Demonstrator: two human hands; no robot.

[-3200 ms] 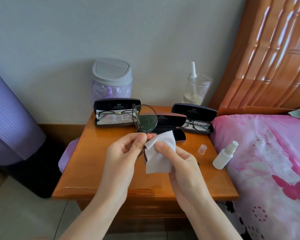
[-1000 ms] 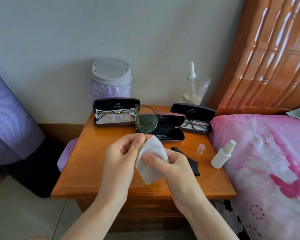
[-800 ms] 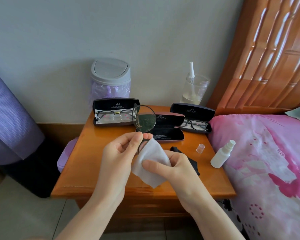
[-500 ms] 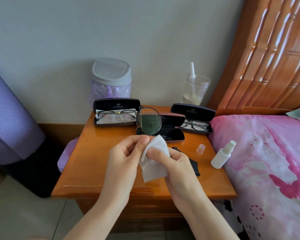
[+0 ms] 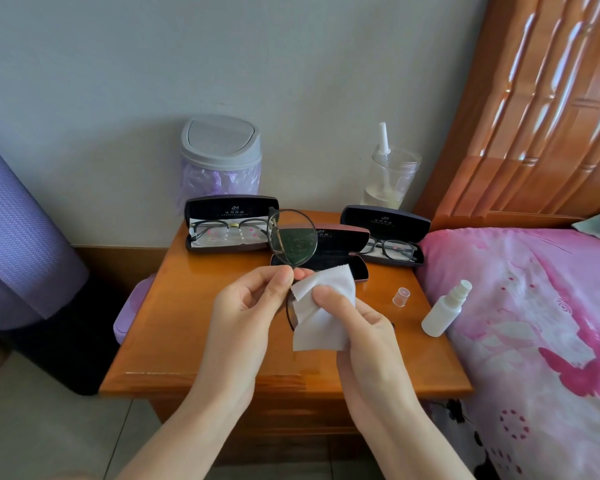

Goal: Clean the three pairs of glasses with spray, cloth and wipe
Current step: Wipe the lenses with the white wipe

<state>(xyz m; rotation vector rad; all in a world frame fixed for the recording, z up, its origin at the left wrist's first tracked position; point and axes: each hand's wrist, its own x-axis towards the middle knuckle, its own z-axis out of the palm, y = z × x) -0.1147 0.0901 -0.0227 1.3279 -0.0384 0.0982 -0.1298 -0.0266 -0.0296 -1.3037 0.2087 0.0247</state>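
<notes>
Over the wooden nightstand, my left hand pinches a pair of round thin-rimmed glasses near the bridge, one lens standing upright above my fingers. My right hand holds a white wipe folded over the lower lens, which is hidden. Two more pairs lie in open black cases, one at the back left and one at the back right. An empty open case sits between them. The white spray bottle lies on the bed edge, its clear cap on the nightstand.
A small grey-lidded bin with a purple liner and a clear jar stand against the wall. A pink bedspread and wooden headboard fill the right. A purple roll leans at the left.
My right hand has kept rubbing the wipe over the lower lens, shifting its fold; the wipe now hangs flatter. The black cloth seen on the nightstand a moment ago is hidden behind my right hand.
</notes>
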